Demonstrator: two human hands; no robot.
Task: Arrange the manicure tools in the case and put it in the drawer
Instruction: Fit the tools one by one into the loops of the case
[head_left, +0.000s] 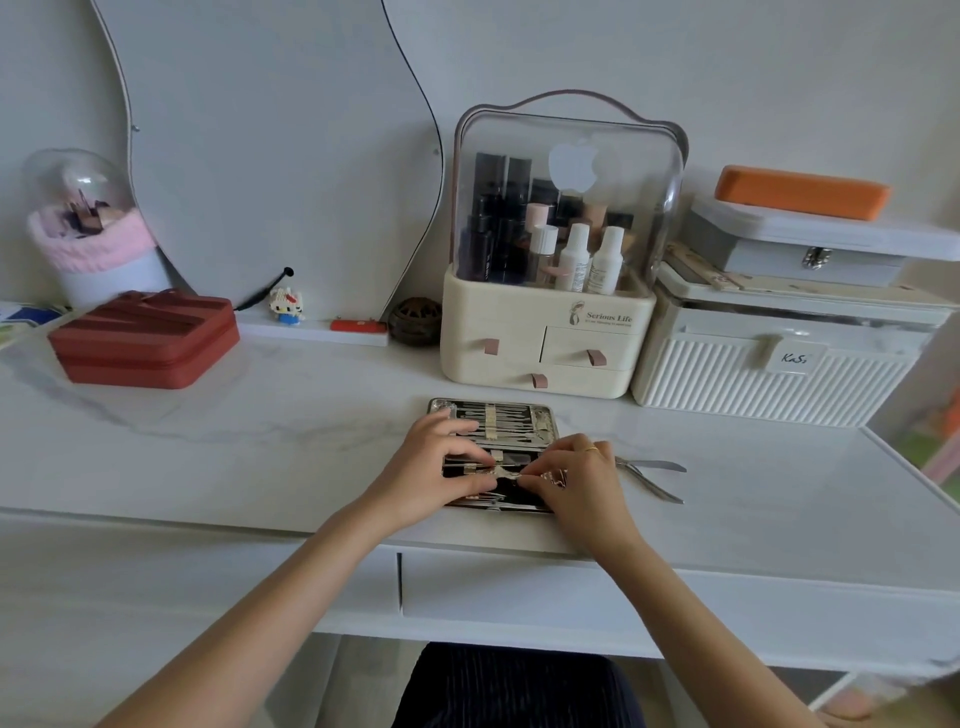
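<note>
Both hands meet over the open manicure case (493, 415) at the centre of the frame, the left hand (436, 465) and the right hand (571, 478) each pinching an end of a small metal tool (503, 472) across the case's near half. Just right of the case a pair of nippers (652, 475) lies loose on the white tabletop (260, 441). Behind stands a cream cosmetics organiser (545, 338), and the closed drawer (623, 592) front runs below the tabletop edge.
</note>
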